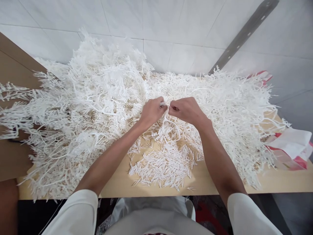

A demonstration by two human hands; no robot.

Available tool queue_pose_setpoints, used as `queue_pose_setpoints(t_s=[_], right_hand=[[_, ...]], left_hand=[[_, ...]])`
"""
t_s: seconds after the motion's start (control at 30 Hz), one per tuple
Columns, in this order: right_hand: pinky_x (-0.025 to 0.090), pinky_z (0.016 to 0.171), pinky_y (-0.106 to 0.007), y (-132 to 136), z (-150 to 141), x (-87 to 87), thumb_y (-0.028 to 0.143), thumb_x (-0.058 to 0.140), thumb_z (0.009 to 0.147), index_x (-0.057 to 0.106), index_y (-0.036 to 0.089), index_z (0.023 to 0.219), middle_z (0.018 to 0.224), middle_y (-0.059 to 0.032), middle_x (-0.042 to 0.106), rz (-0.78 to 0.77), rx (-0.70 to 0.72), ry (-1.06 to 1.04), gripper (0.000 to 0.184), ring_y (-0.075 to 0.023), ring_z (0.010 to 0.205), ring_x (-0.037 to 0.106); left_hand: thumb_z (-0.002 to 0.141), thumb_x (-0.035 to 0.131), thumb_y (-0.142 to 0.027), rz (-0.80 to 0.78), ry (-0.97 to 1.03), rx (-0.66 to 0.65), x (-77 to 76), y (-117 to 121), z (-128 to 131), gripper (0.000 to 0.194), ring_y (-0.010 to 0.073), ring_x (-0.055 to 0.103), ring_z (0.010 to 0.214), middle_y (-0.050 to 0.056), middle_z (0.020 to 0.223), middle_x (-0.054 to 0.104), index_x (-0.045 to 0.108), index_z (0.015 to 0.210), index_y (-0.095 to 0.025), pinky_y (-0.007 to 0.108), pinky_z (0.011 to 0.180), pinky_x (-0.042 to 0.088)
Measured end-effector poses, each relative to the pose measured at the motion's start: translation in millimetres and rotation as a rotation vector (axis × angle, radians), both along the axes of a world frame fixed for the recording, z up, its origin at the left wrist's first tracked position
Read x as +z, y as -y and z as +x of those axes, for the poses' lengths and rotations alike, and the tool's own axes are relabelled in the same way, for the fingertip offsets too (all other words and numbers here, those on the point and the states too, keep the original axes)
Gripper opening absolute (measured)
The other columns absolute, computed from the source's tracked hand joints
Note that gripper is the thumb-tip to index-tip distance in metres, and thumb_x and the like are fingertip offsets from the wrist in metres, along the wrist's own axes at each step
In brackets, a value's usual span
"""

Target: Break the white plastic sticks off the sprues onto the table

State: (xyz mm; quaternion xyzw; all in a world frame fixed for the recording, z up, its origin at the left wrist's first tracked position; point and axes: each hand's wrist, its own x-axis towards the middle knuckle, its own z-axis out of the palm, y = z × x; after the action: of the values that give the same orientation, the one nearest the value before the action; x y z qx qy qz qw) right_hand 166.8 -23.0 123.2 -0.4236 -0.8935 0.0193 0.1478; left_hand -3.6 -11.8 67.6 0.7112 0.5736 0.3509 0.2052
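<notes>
My left hand and my right hand meet almost knuckle to knuckle over the middle of the table. Both are closed, thumbs and fingers pinched on a white branched plastic sprig, whose stems hang below them. The pinched part is mostly hidden by the fingers. Under my wrists lies a loose heap of short white plastic pieces. Tangled white branched sprigs pile high on the left, and another spread of white sprigs lies to the right.
The light wooden table has its front edge close to my body. Behind it rises a tiled wall with a slotted metal upright. A red and white plastic bag lies at the right; brown cardboard stands at the left.
</notes>
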Motion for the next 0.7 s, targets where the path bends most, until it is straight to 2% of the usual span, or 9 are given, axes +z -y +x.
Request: queue_pose_setpoints(t_s=[0.07,0.1,0.13,0.2,0.3,0.37,0.47,0.6,0.7], right_hand=[[0.023,0.055,-0.029,12.5,-4.4,10.8,0.025,0.042,0.081,0.037,0.02,0.054,0.049,0.0032,0.035,-0.004,0.083,-0.112,0.027,-0.0086,0.05,0.026],[0.025,0.056,-0.028,18.0,-5.8,16.2,0.029,0.039,0.085,0.039,0.021,0.055,0.05,0.0025,0.037,0.033,0.075,-0.166,0.031,-0.009,0.051,0.029],[0.027,0.056,-0.028,21.7,-6.1,20.5,0.032,0.038,0.088,0.041,0.021,0.055,0.051,0.002,0.039,0.067,0.065,-0.217,0.034,-0.0093,0.051,0.031],[0.027,0.055,-0.027,21.4,-2.5,23.9,0.035,0.042,0.089,0.043,0.021,0.057,0.05,0.0028,0.041,0.098,0.022,-0.27,0.035,-0.0086,0.05,0.032],[0.026,0.055,-0.027,4.5,11.2,16.1,0.032,0.054,0.086,0.043,0.02,0.057,0.049,0.0048,0.039,0.08,-0.174,-0.223,0.033,-0.0076,0.049,0.03],[0.029,0.057,-0.027,-8.9,20.3,8.4,0.032,0.061,0.083,0.05,0.02,0.064,0.052,0.0049,0.045,-0.008,-0.224,-0.182,0.025,-0.008,0.051,0.035],[0.039,0.064,-0.027,-18.7,24.0,2.0,0.037,0.059,0.088,0.062,0.022,0.088,0.069,0.0012,0.062,-0.081,-0.182,-0.279,0.015,-0.0115,0.062,0.052],[0.047,0.074,-0.03,-15.8,12.6,-1.1,0.05,0.054,0.091,0.066,0.022,0.105,0.098,-0.0052,0.071,-0.149,-0.043,-0.389,0.033,-0.015,0.079,0.062],[0.048,0.075,-0.031,-15.2,6.8,-6.4,0.053,0.059,0.088,0.066,0.022,0.107,0.094,-0.0042,0.071,-0.186,-0.022,-0.42,0.037,-0.0151,0.077,0.062]], left_hand=[[0.082,0.054,-0.025,-0.002,0.05,0.157,-5.1,-8.2,-10.3,0.016,0.0101,0.038,0.054,-0.002,0.06,0.053,0.05,0.068,-0.018,0.027,0.054,0.028],[0.081,0.056,-0.024,0.028,0.08,0.184,-6.6,-12.0,-15.2,0.016,0.0101,0.04,0.056,-0.002,0.061,0.053,0.05,0.067,-0.018,0.027,0.056,0.03],[0.081,0.057,-0.023,0.062,0.112,0.166,-7.0,-15.1,-19.2,0.015,0.0105,0.043,0.06,-0.002,0.064,0.055,0.052,0.068,-0.018,0.027,0.058,0.033],[0.086,0.056,-0.027,0.072,0.146,0.036,-5.1,-18.0,-23.0,0.014,0.0113,0.05,0.067,-0.001,0.073,0.061,0.058,0.076,-0.018,0.026,0.065,0.04],[0.088,0.059,-0.034,0.097,0.125,-0.158,-0.1,-16.7,-19.8,0.018,0.0142,0.058,0.085,0.003,0.096,0.064,0.065,0.099,-0.021,0.028,0.078,0.047],[0.085,0.066,-0.036,0.126,0.119,-0.2,1.3,-14.8,-16.1,0.031,0.0163,0.058,0.097,0.005,0.109,0.06,0.062,0.114,-0.025,0.029,0.083,0.05],[0.08,0.072,-0.036,0.152,0.188,-0.181,1.0,-11.9,-11.7,0.047,0.0158,0.057,0.099,0.006,0.116,0.055,0.054,0.122,-0.025,0.029,0.083,0.052],[0.084,0.068,-0.035,0.175,0.302,-0.249,3.6,-5.4,-5.5,0.045,0.0105,0.057,0.086,0.005,0.117,0.053,0.047,0.123,-0.026,0.027,0.079,0.054],[0.087,0.064,-0.036,0.193,0.352,-0.292,7.1,-1.5,-2.5,0.042,0.0101,0.059,0.085,0.005,0.117,0.053,0.045,0.123,-0.028,0.027,0.079,0.055]])
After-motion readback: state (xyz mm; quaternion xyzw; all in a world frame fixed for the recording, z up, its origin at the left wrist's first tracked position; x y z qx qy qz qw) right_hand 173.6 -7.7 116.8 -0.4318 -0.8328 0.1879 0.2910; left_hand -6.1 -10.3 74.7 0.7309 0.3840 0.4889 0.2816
